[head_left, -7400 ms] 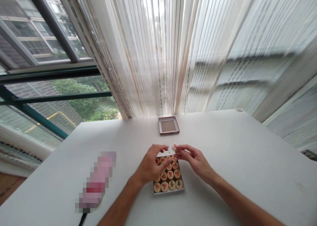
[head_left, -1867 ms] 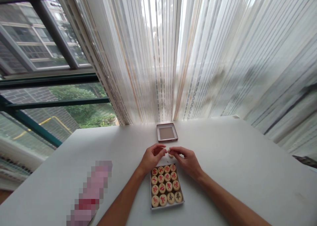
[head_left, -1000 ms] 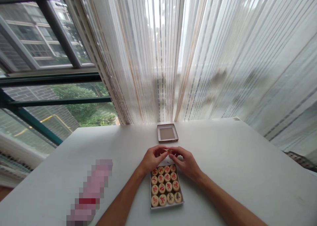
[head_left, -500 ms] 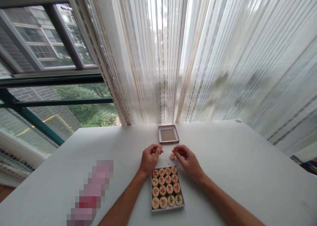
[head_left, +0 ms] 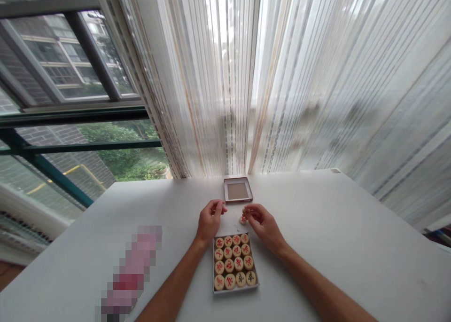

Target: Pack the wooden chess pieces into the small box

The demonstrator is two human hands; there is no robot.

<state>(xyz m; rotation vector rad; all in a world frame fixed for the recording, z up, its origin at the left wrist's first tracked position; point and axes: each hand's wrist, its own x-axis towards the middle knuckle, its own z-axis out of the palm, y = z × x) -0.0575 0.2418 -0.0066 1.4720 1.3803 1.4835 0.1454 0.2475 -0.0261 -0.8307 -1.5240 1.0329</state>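
Note:
A shallow box (head_left: 235,290) full of round wooden Chinese chess pieces stands on the white table between my forearms. Most pieces carry red characters; two in the nearest row carry black ones. Just beyond the box, my right hand (head_left: 260,221) pinches a Chinese chess piece (head_left: 244,210), mostly covered by the fingertips. Below those fingertips another red-marked piece (head_left: 242,220) lies on the table, partly hidden. My left hand (head_left: 210,218) is closed beyond the box's far left corner, thumb against curled fingers, with nothing visible in it.
A square box lid (head_left: 238,201) lies inside-up near the table's far edge, beyond both hands. A pixelated pinkish object (head_left: 132,270) rests on the table (head_left: 338,228) at the left. Striped sheer curtains (head_left: 232,101) hang behind the table, beside a window.
The view has shifted slightly. My left hand has drawn a little away from the right. My right hand keeps its pinch close over the loose piece.

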